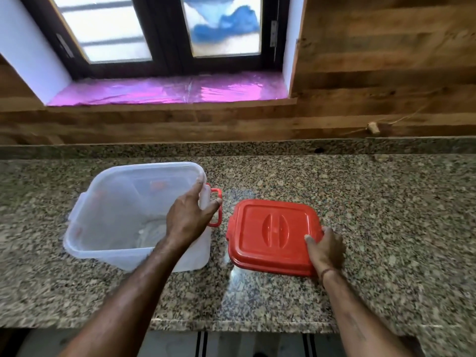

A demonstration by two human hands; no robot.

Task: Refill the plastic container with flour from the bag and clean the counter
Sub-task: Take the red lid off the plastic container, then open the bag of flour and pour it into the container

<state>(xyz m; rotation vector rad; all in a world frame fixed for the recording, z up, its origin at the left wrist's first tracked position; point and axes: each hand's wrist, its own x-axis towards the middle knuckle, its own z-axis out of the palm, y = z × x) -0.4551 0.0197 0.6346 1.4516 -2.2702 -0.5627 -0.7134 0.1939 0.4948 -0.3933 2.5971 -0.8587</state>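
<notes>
A dark-framed window (164,29) sits above a sill covered in pink plastic sheet (167,90). Wood-plank wall panelling (373,60) surrounds it

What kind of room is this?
Most likely a kitchen. There's a speckled stone counter under a window, and on it an open plastic container with its red lid off beside it, the sort used for storing food.

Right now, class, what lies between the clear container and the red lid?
In the head view, only bare granite counter separates container and lid; the container's red handle juts toward it.
</notes>
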